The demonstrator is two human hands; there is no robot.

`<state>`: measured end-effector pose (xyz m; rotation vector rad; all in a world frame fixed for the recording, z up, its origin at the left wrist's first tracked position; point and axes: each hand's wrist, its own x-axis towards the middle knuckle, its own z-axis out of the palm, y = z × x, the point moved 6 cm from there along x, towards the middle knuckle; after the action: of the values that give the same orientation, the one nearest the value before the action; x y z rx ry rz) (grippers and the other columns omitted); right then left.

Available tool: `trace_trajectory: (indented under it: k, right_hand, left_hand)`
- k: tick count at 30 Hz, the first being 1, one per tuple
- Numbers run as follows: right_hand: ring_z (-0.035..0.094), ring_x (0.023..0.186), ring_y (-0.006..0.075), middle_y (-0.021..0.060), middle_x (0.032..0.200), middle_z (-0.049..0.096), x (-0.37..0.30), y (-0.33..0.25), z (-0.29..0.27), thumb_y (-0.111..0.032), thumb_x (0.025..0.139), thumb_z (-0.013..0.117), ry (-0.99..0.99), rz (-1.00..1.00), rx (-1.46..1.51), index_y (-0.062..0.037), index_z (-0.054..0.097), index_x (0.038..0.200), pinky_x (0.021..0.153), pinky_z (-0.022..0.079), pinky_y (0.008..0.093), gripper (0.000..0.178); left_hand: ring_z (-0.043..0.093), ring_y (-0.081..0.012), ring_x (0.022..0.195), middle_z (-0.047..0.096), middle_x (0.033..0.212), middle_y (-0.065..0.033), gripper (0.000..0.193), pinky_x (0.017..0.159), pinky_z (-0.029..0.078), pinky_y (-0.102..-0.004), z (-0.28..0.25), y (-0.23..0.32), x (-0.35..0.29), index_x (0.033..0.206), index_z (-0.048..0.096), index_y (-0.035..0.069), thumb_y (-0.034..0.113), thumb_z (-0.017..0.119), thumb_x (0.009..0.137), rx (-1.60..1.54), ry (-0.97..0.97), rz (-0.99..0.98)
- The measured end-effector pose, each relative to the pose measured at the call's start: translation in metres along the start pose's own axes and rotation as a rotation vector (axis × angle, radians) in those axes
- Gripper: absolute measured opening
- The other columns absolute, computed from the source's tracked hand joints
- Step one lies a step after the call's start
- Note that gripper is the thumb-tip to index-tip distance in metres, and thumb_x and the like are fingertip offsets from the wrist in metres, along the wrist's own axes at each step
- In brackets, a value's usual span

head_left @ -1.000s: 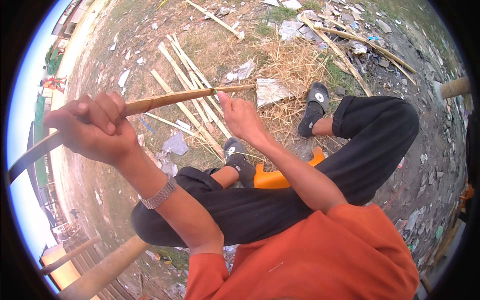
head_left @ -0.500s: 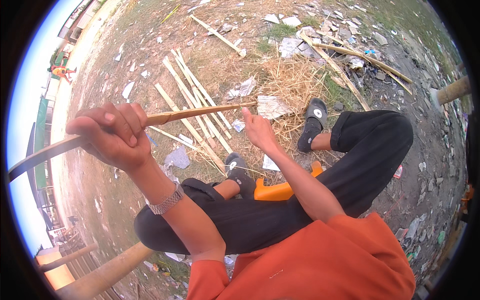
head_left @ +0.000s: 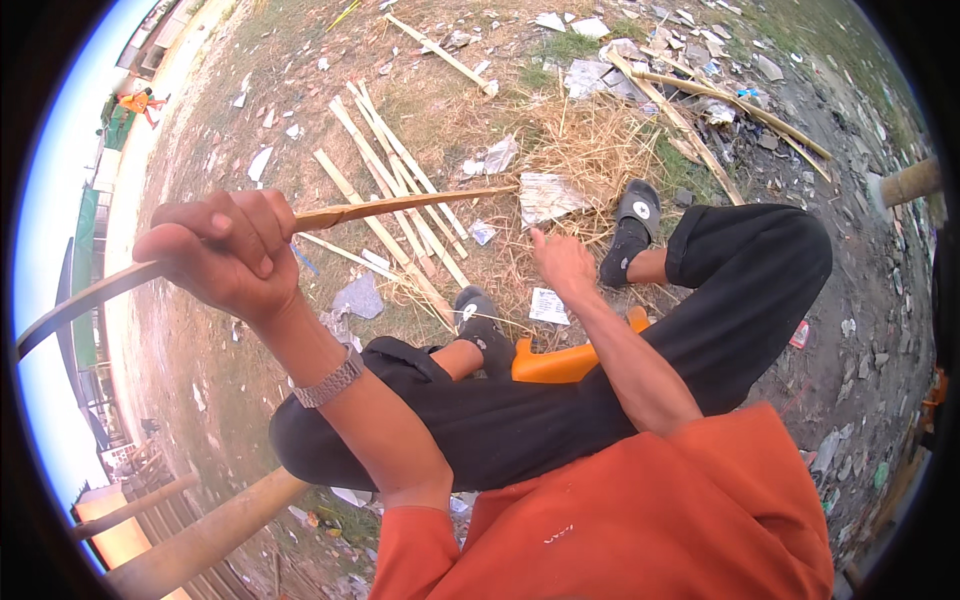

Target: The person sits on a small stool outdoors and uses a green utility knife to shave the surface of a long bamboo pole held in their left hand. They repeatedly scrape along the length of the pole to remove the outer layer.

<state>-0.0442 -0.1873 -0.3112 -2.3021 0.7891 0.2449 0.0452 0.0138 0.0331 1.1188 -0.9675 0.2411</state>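
Note:
My left hand [head_left: 225, 235], raised at the left with a metal watch on the wrist, is closed around a long bamboo strip [head_left: 400, 203]. The strip runs from the far left edge, through the fist, to a thin tip over the ground ahead of me. It bends slightly, and its surface looks rough just beyond the fist. Below and right of that tip is my right hand [head_left: 568, 264], apart from the strip. One digit points forward while the other fingers look curled under; whatever they may hold is hidden.
Several split bamboo strips [head_left: 385, 185] lie ahead on the ground, near a straw pile [head_left: 590, 140] and a flat whitish piece [head_left: 548, 198]. More bamboo poles [head_left: 690, 135] lie at upper right among rubble. An orange plastic seat [head_left: 555, 362] shows between my legs. A thick pole [head_left: 215, 535] crosses at lower left.
My right hand has come off the strip's tip and moved down and right. My left hand keeps its grip, and the strip's far end sits slightly higher in view.

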Motion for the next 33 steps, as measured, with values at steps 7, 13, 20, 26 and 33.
trace_trajectory:
  k: [7, 13, 20, 26, 33]
  right_hand:
    - [0.061, 0.081, 0.0482, 0.0337, 0.078, 0.062, -0.01, -0.06, -0.039, -0.051, 0.098, 0.025, -0.059, -0.072, 0.359, 0.0092, 0.066, 0.08, 0.078, 0.048, 0.0519, 0.075]
    - [0.061, 0.074, 0.0455, 0.0305, 0.069, 0.06, -0.035, -0.1, -0.037, -0.05, 0.098, 0.03, -0.056, -0.212, 0.345, 0.0054, 0.061, 0.066, 0.074, 0.046, 0.0516, 0.071]
    - [0.064, 0.08, 0.0438, 0.0305, 0.081, 0.064, -0.011, 0.024, 0.021, -0.047, 0.099, 0.03, -0.087, -0.015, -0.062, 0.002, 0.069, 0.087, 0.074, 0.05, 0.051, 0.064]
    - [0.062, 0.084, 0.0483, 0.0331, 0.083, 0.063, -0.011, -0.056, -0.025, -0.05, 0.098, 0.025, -0.101, -0.082, 0.299, 0.0102, 0.066, 0.082, 0.081, 0.047, 0.0527, 0.075]
    - [0.061, 0.08, 0.0461, 0.0314, 0.073, 0.061, -0.029, -0.094, -0.029, -0.052, 0.098, 0.028, -0.147, -0.152, 0.341, 0.0068, 0.063, 0.07, 0.078, 0.046, 0.0511, 0.074]
  left_hand:
    - [0.017, -0.0068, 0.033, 0.027, 0.041, 0.0032, 0.048, 0.037, 0.019, -0.0228, 0.004, -0.002, 0.001, 0.077, 0.051, 0.01, 0.052, 0.036, 0.097, 0.033, 0.032, -0.028]
    - [0.019, -0.0069, 0.031, 0.028, 0.04, 0.003, 0.049, 0.035, 0.019, -0.023, 0.002, 0.001, -0.007, 0.077, 0.051, 0.01, 0.051, 0.034, 0.098, -0.049, -0.028, -0.041]
    - [0.019, -0.006, 0.033, 0.027, 0.04, 0.0037, 0.048, 0.036, 0.019, -0.0223, -0.008, 0.004, -0.008, 0.076, 0.051, 0.01, 0.051, 0.037, 0.097, 0.001, 0.047, -0.047]
    - [0.018, -0.0056, 0.032, 0.027, 0.041, 0.0035, 0.047, 0.035, 0.019, -0.0223, 0.001, 0.0, -0.006, 0.076, 0.049, 0.01, 0.051, 0.036, 0.097, 0.05, 0.068, -0.013]
    - [0.018, -0.0068, 0.032, 0.028, 0.041, 0.0034, 0.049, 0.035, 0.019, -0.0227, 0.003, 0.001, -0.01, 0.078, 0.05, 0.01, 0.052, 0.033, 0.097, -0.043, -0.038, -0.031]
